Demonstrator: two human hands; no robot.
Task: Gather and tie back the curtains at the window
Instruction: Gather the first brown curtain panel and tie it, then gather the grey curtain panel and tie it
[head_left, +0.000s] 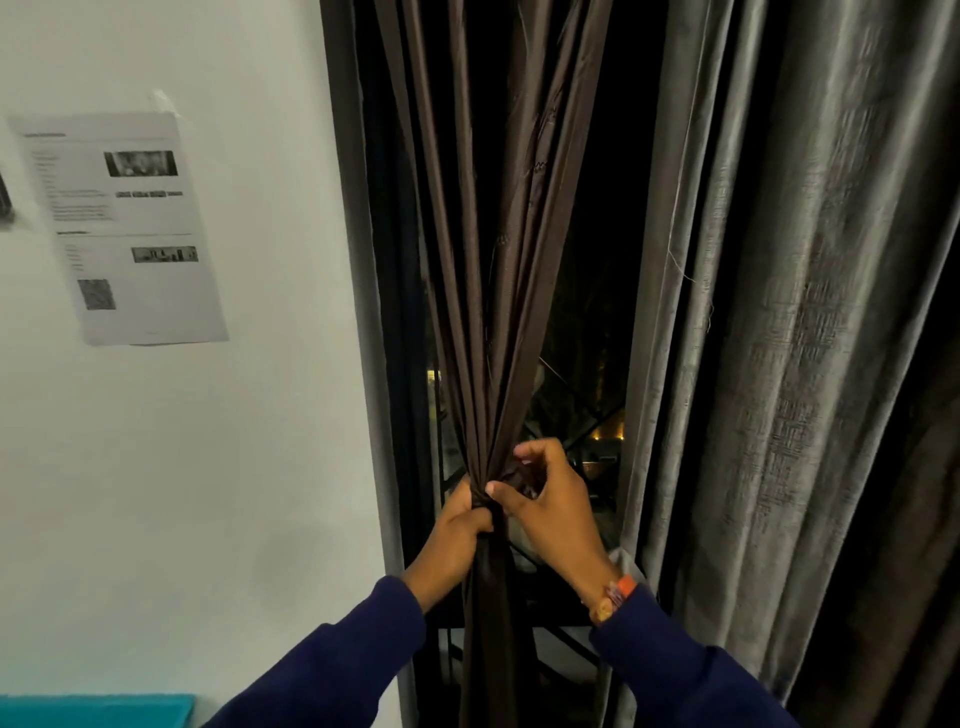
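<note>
A thin dark brown curtain (483, 270) hangs in front of the dark window and is gathered into a narrow bunch at waist height. My left hand (457, 535) grips the bunch from the left, fingers curled round it. My right hand (550, 499) is at the same spot from the right, thumb and forefinger pinching a fold or strip of the brown fabric at the gathered point. Below my hands the curtain falls as a tight twisted column (488, 623). A thick grey curtain (779, 338) hangs loose to the right.
A white wall (208, 467) with a printed sheet (130, 223) taped to it is on the left. Behind the brown curtain are a dark window frame (358, 260) and a metal grille (571, 415) with lights outside. A teal edge (93, 709) shows at bottom left.
</note>
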